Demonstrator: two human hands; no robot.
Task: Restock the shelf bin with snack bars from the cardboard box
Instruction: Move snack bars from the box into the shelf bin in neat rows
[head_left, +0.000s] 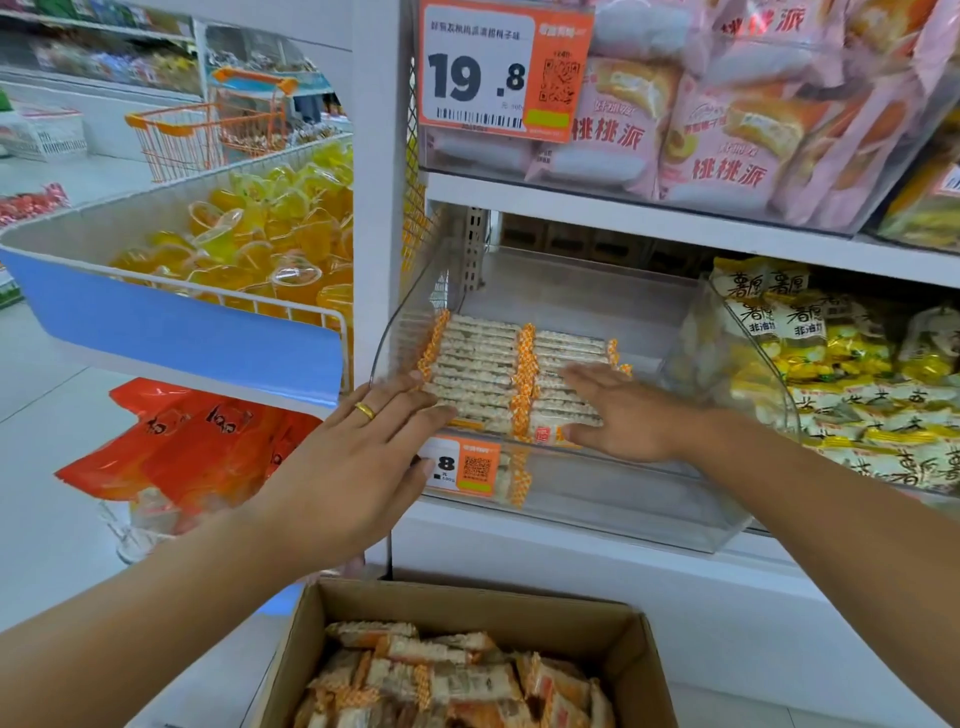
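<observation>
Clear acrylic forms the shelf bin (597, 499), and inside it two neat rows of snack bars (483, 364) lie flat toward the front wall. Both hands rest on them with fingers straight, gripping nothing: the left hand (363, 447) presses the row at about 9 o'clock in the bin, the right hand (618, 410) the row at about 3 o'clock. The cardboard box (644, 654) stands open at 6 o'clock below, with many loose bars (457, 680) left in it, so most of the restocking looks undone. The back of the bin, at 12 o'clock, appears bare, though glare makes this hard to judge. The risk from here: uneven pressure could slide the smooth wrappers, skewing the rows or riding bars over each other, and new handfuls dropped on top could scatter the tidy layer.
</observation>
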